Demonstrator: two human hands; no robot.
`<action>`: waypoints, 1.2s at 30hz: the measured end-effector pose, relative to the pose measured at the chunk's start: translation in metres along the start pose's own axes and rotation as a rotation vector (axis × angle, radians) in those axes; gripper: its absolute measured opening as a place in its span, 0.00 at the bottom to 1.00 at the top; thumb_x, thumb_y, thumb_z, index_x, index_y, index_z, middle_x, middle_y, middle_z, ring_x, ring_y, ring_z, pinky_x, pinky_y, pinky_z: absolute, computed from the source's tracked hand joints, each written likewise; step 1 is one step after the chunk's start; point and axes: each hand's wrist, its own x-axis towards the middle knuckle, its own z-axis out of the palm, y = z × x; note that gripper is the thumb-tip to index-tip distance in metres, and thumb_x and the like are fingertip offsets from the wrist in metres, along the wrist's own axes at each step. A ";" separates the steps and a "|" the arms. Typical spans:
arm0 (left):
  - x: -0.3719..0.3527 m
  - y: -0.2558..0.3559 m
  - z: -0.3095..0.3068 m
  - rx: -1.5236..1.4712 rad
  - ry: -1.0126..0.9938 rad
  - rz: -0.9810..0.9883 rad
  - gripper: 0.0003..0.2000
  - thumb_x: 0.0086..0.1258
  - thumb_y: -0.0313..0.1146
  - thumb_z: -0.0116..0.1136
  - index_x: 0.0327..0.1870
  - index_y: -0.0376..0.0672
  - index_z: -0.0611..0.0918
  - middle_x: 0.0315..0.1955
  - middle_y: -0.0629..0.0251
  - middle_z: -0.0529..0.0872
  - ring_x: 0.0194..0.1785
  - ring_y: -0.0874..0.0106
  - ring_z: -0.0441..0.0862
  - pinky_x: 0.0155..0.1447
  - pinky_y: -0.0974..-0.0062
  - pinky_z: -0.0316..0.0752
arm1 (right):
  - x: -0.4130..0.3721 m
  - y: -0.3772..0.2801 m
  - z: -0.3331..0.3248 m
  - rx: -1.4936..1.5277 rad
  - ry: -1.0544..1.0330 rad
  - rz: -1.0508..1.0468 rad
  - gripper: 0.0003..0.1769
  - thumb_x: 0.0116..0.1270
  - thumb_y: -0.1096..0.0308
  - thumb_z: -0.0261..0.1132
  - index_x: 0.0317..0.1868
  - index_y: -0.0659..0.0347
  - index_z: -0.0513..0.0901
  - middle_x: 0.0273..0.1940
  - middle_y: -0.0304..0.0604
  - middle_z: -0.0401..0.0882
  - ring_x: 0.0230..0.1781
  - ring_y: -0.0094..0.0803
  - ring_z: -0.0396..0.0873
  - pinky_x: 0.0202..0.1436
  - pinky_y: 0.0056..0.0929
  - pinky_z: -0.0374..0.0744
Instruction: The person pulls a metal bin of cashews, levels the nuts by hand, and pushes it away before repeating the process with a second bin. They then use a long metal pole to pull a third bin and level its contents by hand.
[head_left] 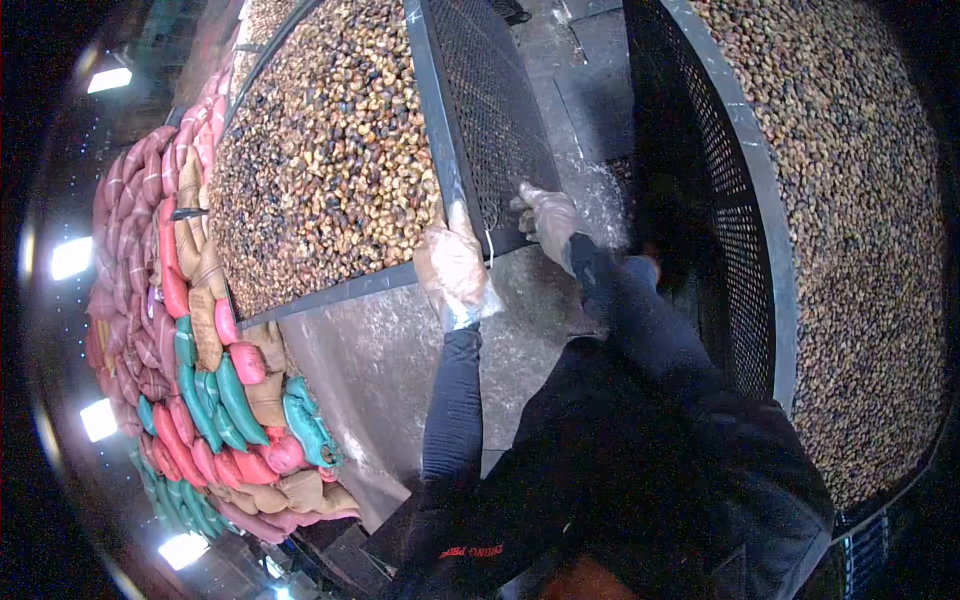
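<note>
A large metal bin with perforated sides (490, 110) holds a bed of brown and yellowish nuts that look like cashews in shell (330, 150). My left hand (455, 265), in a clear plastic glove, is closed over the near corner of the bin's metal rim (340, 288). Just right of that corner is my right hand (552, 222), also gloved, close to the outside of the perforated wall. Its fingers are curled together; whatever may be between them is too small to make out. A thin white tie (489, 248) shows at the corner between the hands.
A second perforated bin (745, 230), filled with similar nuts (870, 230), curves along my right side. Stacked pink sacks (130, 240), green sacks (235, 395) and tan sacks stand to the left. Grey floor (370, 370) lies below the near rim.
</note>
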 end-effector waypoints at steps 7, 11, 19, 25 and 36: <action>-0.022 -0.009 0.030 0.279 0.013 -0.075 0.27 0.85 0.57 0.62 0.28 0.43 0.84 0.23 0.51 0.88 0.24 0.53 0.86 0.25 0.55 0.73 | -0.023 0.036 -0.024 -1.188 0.184 -0.747 0.18 0.87 0.59 0.61 0.56 0.64 0.90 0.45 0.58 0.92 0.42 0.51 0.91 0.50 0.49 0.84; -0.013 -0.010 0.020 0.417 0.236 0.175 0.25 0.86 0.64 0.56 0.35 0.53 0.86 0.22 0.66 0.82 0.21 0.68 0.80 0.24 0.66 0.71 | -0.034 0.031 0.004 -0.426 0.151 -0.288 0.19 0.85 0.53 0.65 0.60 0.58 0.91 0.43 0.48 0.92 0.37 0.39 0.89 0.44 0.40 0.84; -0.005 0.012 -0.012 0.095 -0.203 -0.088 0.24 0.87 0.55 0.57 0.57 0.42 0.93 0.34 0.46 0.94 0.34 0.46 0.92 0.36 0.53 0.84 | -0.016 -0.004 0.025 -0.130 -0.096 -0.093 0.19 0.85 0.52 0.67 0.60 0.59 0.85 0.45 0.41 0.88 0.42 0.27 0.85 0.42 0.31 0.81; -0.010 -0.001 0.004 0.143 -0.130 -0.054 0.22 0.84 0.57 0.62 0.57 0.47 0.94 0.32 0.50 0.94 0.32 0.50 0.92 0.34 0.56 0.83 | -0.008 0.013 0.024 0.048 -0.057 0.002 0.25 0.86 0.45 0.64 0.47 0.62 0.88 0.33 0.41 0.87 0.33 0.28 0.84 0.40 0.34 0.81; 0.006 0.027 -0.022 -0.262 -0.114 -0.001 0.26 0.87 0.47 0.61 0.74 0.38 0.84 0.43 0.47 0.95 0.40 0.51 0.92 0.47 0.59 0.85 | -0.001 -0.005 0.018 -0.102 -0.173 -0.082 0.17 0.85 0.50 0.68 0.45 0.56 0.84 0.30 0.32 0.79 0.29 0.26 0.79 0.34 0.36 0.80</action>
